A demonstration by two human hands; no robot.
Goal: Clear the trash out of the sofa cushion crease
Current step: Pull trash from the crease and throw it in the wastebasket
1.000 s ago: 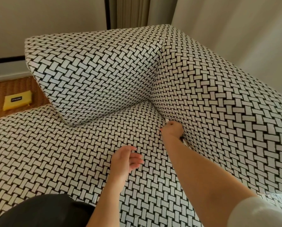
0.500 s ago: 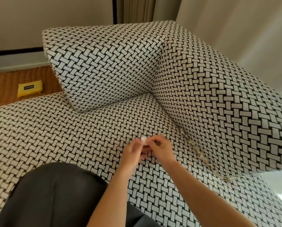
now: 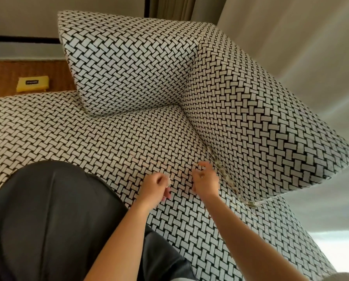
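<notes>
Parted since half a second before, the left grip (image 3: 155, 187) pinched a white scrap (image 3: 168, 181). The right grip (image 3: 205, 180) hung released just beside the trash (image 3: 229, 180) lining the right-hand crease (image 3: 199, 136).

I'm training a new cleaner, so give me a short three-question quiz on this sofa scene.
1. True or false: the crease by the right hand is clean.
2. Which hand pinches the white scrap? A) left hand B) right hand C) neither
3. What colour is the pouch lying beyond the sofa?
Key: 1 false, trash bits line it; 2 A; 3 yellow.
</notes>
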